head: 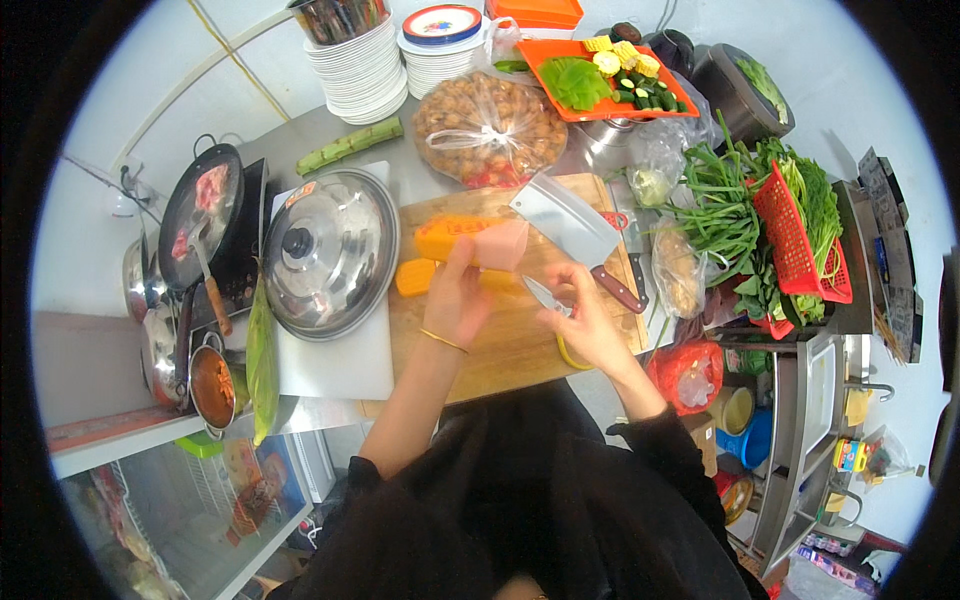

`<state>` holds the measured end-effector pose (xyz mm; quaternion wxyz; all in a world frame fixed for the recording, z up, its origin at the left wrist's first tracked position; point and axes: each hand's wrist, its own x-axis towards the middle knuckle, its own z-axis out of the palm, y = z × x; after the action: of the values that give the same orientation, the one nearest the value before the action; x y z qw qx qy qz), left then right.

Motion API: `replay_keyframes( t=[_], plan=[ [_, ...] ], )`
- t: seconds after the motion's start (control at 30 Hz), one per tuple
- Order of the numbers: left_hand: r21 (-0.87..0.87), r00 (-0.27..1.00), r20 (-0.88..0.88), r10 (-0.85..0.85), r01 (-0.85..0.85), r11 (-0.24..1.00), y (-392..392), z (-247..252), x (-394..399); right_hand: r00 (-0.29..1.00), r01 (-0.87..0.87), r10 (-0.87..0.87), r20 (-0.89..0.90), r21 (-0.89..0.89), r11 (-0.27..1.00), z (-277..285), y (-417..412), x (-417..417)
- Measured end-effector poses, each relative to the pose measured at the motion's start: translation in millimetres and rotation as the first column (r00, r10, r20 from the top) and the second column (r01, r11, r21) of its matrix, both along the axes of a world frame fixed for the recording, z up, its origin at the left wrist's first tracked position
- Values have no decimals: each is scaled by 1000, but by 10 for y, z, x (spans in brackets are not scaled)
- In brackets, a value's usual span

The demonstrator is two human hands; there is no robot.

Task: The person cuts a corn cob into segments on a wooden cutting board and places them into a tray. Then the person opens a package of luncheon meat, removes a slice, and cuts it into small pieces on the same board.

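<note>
My left hand (459, 296) grips a thick ham sausage (457, 236) in an orange printed wrapper, with bare pink meat (504, 245) exposed at its right end. From my right hand (581, 311) the pointed metal blades of scissors (541, 291) stick out towards the sausage; a yellow handle loop shows below the palm. Under the sausage lies a wooden cutting board (495, 360), with a ridged orange piece (415, 277) on it left of my left hand. A cleaver (566, 221) rests across the board's upper right, its brown handle beside my right hand.
At left are a steel lid (330, 251), a wok (199, 214) with meat and a corn cob in husk (261, 360). A tied bag of brown food (491, 124) and an orange tray (562, 112) of cut vegetables stand behind. Greens and a red basket (795, 232) are right.
</note>
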<state>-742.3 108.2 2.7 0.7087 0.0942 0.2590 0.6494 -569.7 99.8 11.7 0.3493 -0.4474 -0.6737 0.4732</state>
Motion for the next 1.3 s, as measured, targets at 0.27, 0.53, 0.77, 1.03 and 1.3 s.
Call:
replay_keyframes(
  t=[0.27,0.53,0.77,1.03,1.3],
  plan=[
    [271,858,-508,72,80,959,-152,-76,35,951,153,-216,-223,-265,952,80,-34,-434],
    [341,664,-737,128,201,918,-226,72,-162,988,-1,-22,-152,-148,989,263,33,-369],
    [176,731,-672,-123,319,931,-345,-32,-147,978,9,-87,-190,-377,926,515,-42,-513],
    [262,925,252,-283,217,940,-420,5,-501,875,44,-288,-390,-528,848,446,220,-247],
    [158,875,233,-424,397,904,-324,-82,-475,792,109,-339,-507,-429,897,483,-14,-78]
  ],
)
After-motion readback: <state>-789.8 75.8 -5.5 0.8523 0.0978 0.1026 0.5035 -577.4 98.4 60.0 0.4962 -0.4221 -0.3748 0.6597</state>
